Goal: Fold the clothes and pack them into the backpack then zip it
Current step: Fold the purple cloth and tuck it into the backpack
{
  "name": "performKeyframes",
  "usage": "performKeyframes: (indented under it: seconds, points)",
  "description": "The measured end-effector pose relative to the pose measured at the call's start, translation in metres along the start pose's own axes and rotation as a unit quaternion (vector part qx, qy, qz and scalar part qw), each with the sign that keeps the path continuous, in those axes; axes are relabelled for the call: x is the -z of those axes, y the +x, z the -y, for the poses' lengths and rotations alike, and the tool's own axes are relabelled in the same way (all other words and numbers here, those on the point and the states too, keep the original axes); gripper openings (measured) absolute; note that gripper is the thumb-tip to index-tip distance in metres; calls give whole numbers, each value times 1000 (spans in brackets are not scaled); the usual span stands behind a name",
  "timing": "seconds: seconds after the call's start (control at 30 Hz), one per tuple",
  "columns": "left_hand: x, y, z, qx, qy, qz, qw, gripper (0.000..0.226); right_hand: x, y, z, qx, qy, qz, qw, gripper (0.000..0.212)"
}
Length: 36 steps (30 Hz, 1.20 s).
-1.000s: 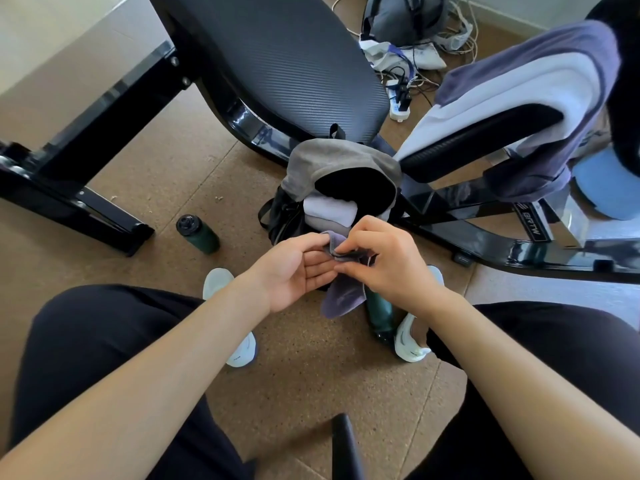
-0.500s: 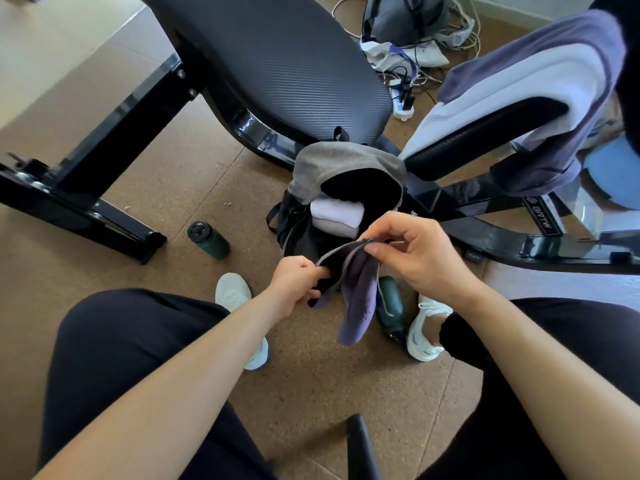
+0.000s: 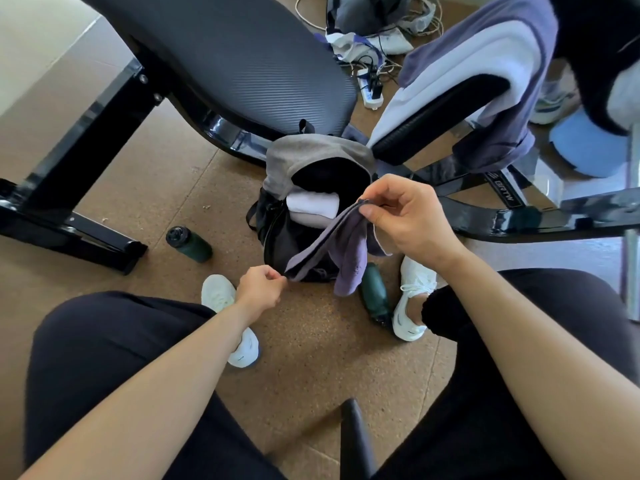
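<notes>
Above brown cork flooring, over the open grey backpack [image 3: 313, 157], both hands pinch a purple cloth sock [image 3: 332, 237] taut, slanting from left hand [image 3: 259, 289] low up to right hand [image 3: 405, 216].

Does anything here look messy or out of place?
Yes. Two dark green bottles lie on their sides on the floor: one left of the open backpack, one by the right shoe. Cables and a power strip are tangled behind the bench.
</notes>
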<state>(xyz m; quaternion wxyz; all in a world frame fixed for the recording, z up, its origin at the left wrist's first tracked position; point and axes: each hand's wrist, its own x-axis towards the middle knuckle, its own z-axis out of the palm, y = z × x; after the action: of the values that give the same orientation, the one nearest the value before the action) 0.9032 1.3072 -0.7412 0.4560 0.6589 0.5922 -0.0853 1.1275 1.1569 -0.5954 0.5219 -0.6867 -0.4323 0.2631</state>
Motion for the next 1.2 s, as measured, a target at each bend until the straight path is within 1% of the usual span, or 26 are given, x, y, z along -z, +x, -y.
performKeyframes:
  seconds: [0.07, 0.1, 0.17, 0.23, 0.27, 0.37, 0.43, 0.5, 0.53, 0.6, 0.67, 0.7, 0.73, 0.8, 0.87, 0.9, 0.97, 1.1, 1.17, 1.2]
  points:
    - [2, 1, 0, 17, -60, -10, 998, 11, 4, 2, -1, -4, 13, -16, 1000, 5]
    - [2, 0, -2, 20, -102, -2, 995, 10, 6, 2, -1, -2, 17, -23, 1000, 5]
    - [2, -2, -8, 20, -187, 50, 981, 13, 9, 2, 0, 3, 22, -29, 999, 5]
    - [-2, -4, -15, 28, -250, 113, 961, 23, 10, 1, 1, 5, 26, -29, 999, 5]
    - [-5, -6, -18, 31, -264, 137, 954, 29, 9, 0, 1, 6, 27, -28, 999, 6]
    - [-17, -10, -27, 30, -259, 200, 944, 46, 9, -2, 2, 10, 26, -26, 999, 7]
    - [-26, -12, -33, 19, -224, 237, 945, 58, 11, -4, 1, 10, 28, -29, 999, 6]
    - [-37, -14, -39, 12, -193, 273, 942, 62, 13, -6, 0, 8, 31, -32, 999, 6]
    - [-42, -15, -40, 7, -185, 284, 941, 61, 14, -6, -1, 7, 34, -34, 999, 6]
    - [-53, -15, -41, -11, -180, 277, 944, 51, 16, -8, -3, 5, 38, -37, 999, 6]
    - [-57, -14, -41, -31, -193, 244, 950, 39, 18, -9, -4, 6, 33, -40, 999, 6]
    - [-57, -14, -41, -37, -198, 231, 952, 36, 20, -10, -4, 6, 29, -43, 999, 5]
    - [-55, -13, -41, -39, -200, 231, 951, 37, 21, -10, -5, 6, 28, -46, 999, 5]
    - [-51, -13, -41, -38, -209, 261, 942, 46, 22, -10, -4, 4, 33, -51, 998, 6]
    - [-48, -15, -41, -38, -212, 284, 934, 55, 24, -9, -3, 5, 39, -55, 998, 10]
    - [-48, -17, -42, -41, -211, 283, 935, 56, 25, -9, -2, 7, 40, -56, 998, 13]
    - [-48, -17, -41, -47, -221, 261, 939, 52, 26, -9, -2, 12, 34, -58, 998, 15]
    - [-41, -15, -40, -41, -272, 204, 940, 33, 29, -9, -3, 9, 15, -70, 997, 9]
    - [-35, -14, -38, -40, -263, 168, 949, 24, 30, -8, -5, 5, -6, -83, 997, 13]
    - [-31, -12, -36, -41, -240, 138, 960, 20, 31, -7, -7, 2, -18, -92, 996, 16]
